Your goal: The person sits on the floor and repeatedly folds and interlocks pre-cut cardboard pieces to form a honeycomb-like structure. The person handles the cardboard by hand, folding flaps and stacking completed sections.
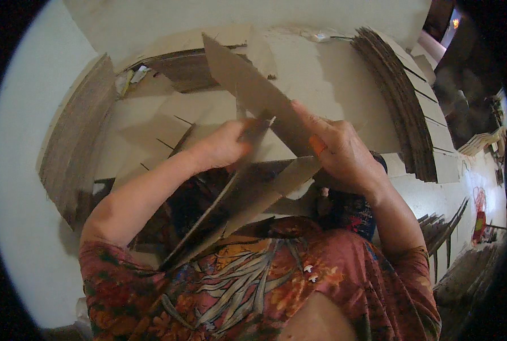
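Observation:
My left hand (230, 143) grips the upper end of a cardboard strip (219, 204), which slants down towards my lap. My right hand (341, 147) pinches a second, flat cardboard strip (253, 91) with a pointed far end, tilted up and away to the left. The two strips come close or cross between my hands; whether they interlock there cannot be made out. Below, another length of cardboard (275, 187) runs from under my right hand down to the left, across my lap. My left fingertips are blurred and partly hidden.
Cardboard stacks stand at the left (78, 149), at the back (185, 70) and at the right (394, 98). Slotted cardboard pieces (159, 123) lie beyond my left forearm. A white device with a cable (321, 37) sits at the back. More cardboard pieces (443, 230) are at the lower right.

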